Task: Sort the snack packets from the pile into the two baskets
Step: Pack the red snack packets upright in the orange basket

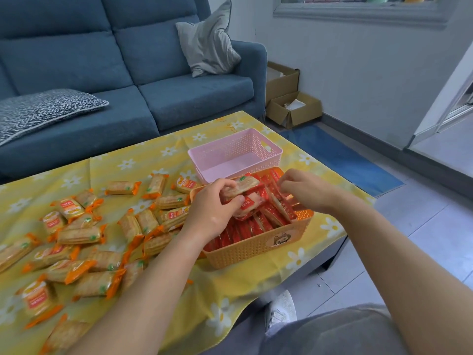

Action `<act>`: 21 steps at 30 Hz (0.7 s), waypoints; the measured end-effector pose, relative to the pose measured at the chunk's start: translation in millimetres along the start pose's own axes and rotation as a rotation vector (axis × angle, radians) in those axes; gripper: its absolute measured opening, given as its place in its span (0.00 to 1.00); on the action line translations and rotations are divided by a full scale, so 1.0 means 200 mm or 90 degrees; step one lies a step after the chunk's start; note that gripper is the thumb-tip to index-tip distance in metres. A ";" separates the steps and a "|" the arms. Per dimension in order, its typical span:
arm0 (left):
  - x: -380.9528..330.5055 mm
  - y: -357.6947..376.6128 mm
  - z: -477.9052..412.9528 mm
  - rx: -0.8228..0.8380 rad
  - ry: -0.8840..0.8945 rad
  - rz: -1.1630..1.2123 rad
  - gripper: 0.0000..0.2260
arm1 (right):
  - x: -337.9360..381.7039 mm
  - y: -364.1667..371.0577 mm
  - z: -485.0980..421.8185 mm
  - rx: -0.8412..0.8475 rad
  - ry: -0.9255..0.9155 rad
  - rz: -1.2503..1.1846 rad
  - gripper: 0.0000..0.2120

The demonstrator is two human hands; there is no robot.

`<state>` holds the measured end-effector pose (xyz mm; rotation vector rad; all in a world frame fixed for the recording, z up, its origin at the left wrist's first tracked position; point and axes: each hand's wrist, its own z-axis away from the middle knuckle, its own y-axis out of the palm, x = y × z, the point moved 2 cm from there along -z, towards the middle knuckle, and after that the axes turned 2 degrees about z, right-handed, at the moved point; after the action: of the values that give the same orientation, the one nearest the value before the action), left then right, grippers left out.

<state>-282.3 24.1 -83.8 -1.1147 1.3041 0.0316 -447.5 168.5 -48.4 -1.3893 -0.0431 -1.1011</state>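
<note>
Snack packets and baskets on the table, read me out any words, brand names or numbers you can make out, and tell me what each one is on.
Orange snack packets: red label panels with white print, too blurred to read.
Red packets in the orange basket: white print, not legible.
Packets in the left hand: white marks on red, too blurred to read reliably.
Orange basket front: a cartoon animal sticker, no readable words.
Pink basket: no text.

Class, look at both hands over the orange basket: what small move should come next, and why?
Probably carry the orange-wrapped packet in the left hand over to the pink basket. The orange basket holds only red packets, while the pink one looks empty.
</note>
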 end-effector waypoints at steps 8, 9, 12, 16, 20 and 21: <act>-0.01 0.00 0.00 -0.075 0.002 0.073 0.11 | -0.02 0.03 -0.03 -0.039 0.020 0.192 0.18; -0.01 -0.01 0.00 -0.086 0.002 0.082 0.11 | -0.02 0.03 -0.04 -0.046 0.016 0.181 0.19; -0.02 -0.02 0.00 -0.113 0.005 0.106 0.11 | -0.01 0.09 -0.04 0.022 0.014 0.213 0.19; -0.04 -0.01 0.01 -0.106 0.015 0.108 0.12 | -0.01 0.17 -0.06 0.112 0.035 0.229 0.09; -0.04 0.00 0.01 -0.119 0.018 0.107 0.12 | 0.00 0.14 -0.07 0.106 0.023 0.151 0.12; -0.04 -0.01 0.01 -0.126 0.015 0.114 0.12 | 0.00 0.14 -0.06 0.118 0.025 0.150 0.13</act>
<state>-282.5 29.2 -77.3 -1.1636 1.4427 0.2857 -436.0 152.0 -72.8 -1.1745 0.0458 -0.9032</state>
